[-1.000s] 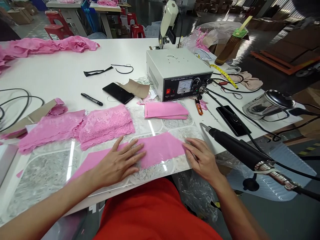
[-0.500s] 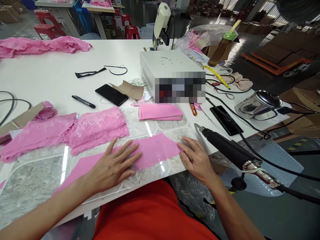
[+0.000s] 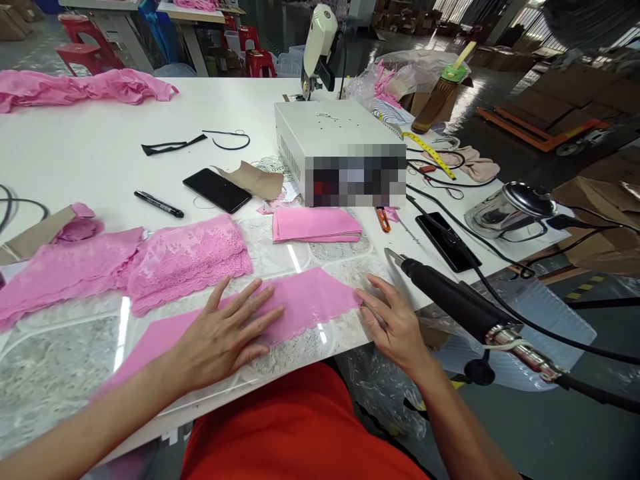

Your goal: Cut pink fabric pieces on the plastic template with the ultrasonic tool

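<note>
A long pink fabric piece [image 3: 315, 297] lies flat along the table's front edge, on a clear sheet over a stone-patterned surface. My left hand [image 3: 225, 330] rests palm down across its middle, fingers spread, covering part of it. At the piece's right tip, my right hand [image 3: 393, 320] touches the edge with its fingertips; the fingers are slightly bent and apart. Behind the fabric sits a folded pink stack [image 3: 317, 225]. Pink lace pieces [image 3: 193, 260] lie to the left. Right of my right hand is a black-handled hot knife [image 3: 445, 290] with a metal tip.
A grey box unit [image 3: 340, 123] stands at the back centre. Nearby are a black phone [image 3: 217, 189], a marker [image 3: 159, 204], an orange cutter [image 3: 383, 220], a second phone [image 3: 447, 241] and a metal mug [image 3: 510, 210]. Cables run along the right side.
The view has shifted slightly, so most things appear a little further left. Both hands keep nearly the same place on the fabric.
</note>
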{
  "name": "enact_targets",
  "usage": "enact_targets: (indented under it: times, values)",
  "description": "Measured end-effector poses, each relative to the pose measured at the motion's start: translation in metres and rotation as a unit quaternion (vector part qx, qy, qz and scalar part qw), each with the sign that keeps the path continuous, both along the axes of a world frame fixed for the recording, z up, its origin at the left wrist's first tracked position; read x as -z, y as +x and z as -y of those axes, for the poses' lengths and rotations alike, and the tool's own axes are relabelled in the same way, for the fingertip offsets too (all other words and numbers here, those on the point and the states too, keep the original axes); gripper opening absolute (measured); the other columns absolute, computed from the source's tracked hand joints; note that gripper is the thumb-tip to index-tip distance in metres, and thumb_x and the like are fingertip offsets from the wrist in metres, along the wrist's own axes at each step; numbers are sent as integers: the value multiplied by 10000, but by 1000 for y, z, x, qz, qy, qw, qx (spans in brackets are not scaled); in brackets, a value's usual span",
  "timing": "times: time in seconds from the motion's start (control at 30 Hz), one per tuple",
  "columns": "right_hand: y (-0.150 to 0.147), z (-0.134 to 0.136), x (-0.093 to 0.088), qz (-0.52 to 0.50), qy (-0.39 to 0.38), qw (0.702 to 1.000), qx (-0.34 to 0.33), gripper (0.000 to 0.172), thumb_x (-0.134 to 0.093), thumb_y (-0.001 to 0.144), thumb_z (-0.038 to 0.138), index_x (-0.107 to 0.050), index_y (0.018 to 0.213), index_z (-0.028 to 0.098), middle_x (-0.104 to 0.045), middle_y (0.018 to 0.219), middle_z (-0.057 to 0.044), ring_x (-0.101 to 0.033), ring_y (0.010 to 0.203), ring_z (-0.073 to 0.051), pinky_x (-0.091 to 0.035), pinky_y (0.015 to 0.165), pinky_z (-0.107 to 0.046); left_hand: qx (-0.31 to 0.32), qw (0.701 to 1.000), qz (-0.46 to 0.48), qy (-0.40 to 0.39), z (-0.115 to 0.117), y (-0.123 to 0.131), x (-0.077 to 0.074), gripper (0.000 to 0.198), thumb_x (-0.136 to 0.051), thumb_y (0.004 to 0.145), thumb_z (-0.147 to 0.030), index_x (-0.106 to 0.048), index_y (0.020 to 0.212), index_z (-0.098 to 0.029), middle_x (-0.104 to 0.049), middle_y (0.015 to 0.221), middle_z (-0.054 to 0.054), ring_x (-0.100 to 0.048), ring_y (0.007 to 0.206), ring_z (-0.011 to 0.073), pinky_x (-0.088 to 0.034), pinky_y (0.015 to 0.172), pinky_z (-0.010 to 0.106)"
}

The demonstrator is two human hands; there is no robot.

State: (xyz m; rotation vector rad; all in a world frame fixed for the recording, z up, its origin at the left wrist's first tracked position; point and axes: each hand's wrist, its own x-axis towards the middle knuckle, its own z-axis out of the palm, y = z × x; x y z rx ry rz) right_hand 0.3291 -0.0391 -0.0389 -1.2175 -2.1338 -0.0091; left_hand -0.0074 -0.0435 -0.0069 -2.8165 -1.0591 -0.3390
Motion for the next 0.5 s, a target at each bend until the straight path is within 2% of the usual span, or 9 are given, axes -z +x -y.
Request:
enact_targets:
  times: [0.13,0.33,0.5]
  values:
    - [2,2,1,-2,8,1000,3,316,-591,868,155,-631,1175,216,-558,1294,-145,-594,1139,-262,-568,909,-439,-2,999,4,-36,-2,4,-1,498,-398,974,-554,-453,1411,-322,-428,1502,25,-347,1415,272,-48,1195,523]
    - [3,3,3,-43,26,998,21,323,-573,872,143,-627,1178,230,-597,1236,-126,-643,1075,-228,-598,885,-382,34,999,-17,2,-5,-1,8,566,-392,971,-560,-401,1458,-272,-390,1522,74,-289,1438,302,-16,1185,566]
    - [3,4,1,-35,23,999,7,283,-584,860,140,-659,1120,223,-606,1237,-124,-646,1065,-224,-591,883,-383,52,998,-20,-16,-10,6,0,550,-402,975,-540,-410,1454,-271,-393,1520,61,-291,1438,290,22,1191,536]
